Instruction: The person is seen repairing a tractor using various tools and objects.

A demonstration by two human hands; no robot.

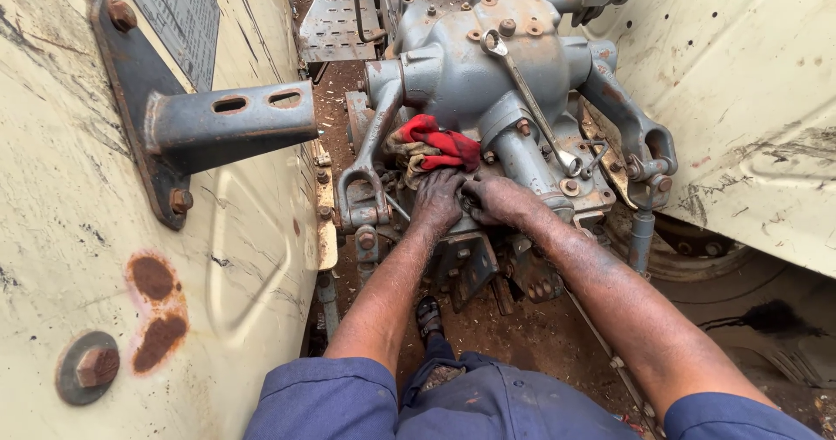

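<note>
Both greasy hands, left hand (438, 198) and right hand (495, 198), pressed at 6 o'clock of grey cast-metal housing (488, 66); grasp not discernible. Keep fingers steady, away from red rag (438, 143) at 12 o'clock.

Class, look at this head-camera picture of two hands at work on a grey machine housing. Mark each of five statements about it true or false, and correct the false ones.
1. A red rag lies on the grey housing. True.
2. A long spanner rests on top of the housing. True.
3. The right hand holds the spanner. False: it lies untouched; the hand works lower down.
4. The left hand and the right hand are far apart. False: they are close together.
5. The sleeves are yellow. False: blue.
</note>
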